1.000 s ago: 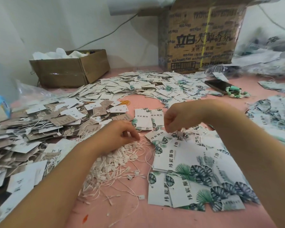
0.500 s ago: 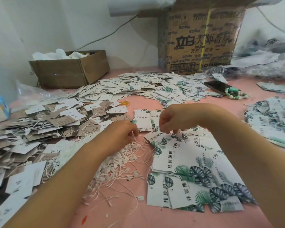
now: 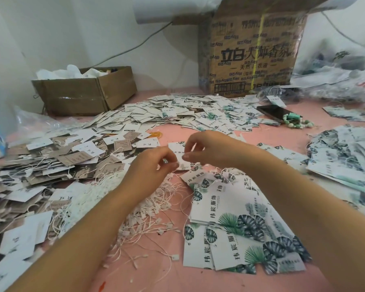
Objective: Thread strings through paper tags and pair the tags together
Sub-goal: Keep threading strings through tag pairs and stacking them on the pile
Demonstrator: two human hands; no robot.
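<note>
Near edge, right of middle: fanned stack of large white paper tags printed with dark green leaves [image 3: 240, 239], flat on the pink worktop [image 3: 156, 275]. Just left of it, touching its edge, a tangle of thin white strings with small plastic clasps [image 3: 148, 209], with stray strands trailing toward the near edge.

Along the left edge: a deep heap of small white and brown card tags [image 3: 40, 165], many with string on them.

Both forearms come in from the near edge and the hands meet above mid-worktop. Left hand [image 3: 150, 165]: grip together, thumb against forefinger, other fingers curled. Right hand [image 3: 207, 150]: grip likewise together, tips pinched and pointing at the left hand's — the two sets of fingertips almost touch. Whatever they pinch is too fine to make out. One leaf-print white tag [image 3: 175, 146] lies on the worktop just beyond the fingertips.

Right edge: another heap of leaf-print tags [image 3: 346, 152].

Toward the far edge: a broad scatter of small white tags [image 3: 167, 114]; right of it a black phone [image 3: 274, 111] with a green bead bracelet [image 3: 297, 122] against it.

Far-left corner: low brown cardboard box [image 3: 82, 95]. Far edge, middle — tall printed cardboard carton [image 3: 251, 53].
</note>
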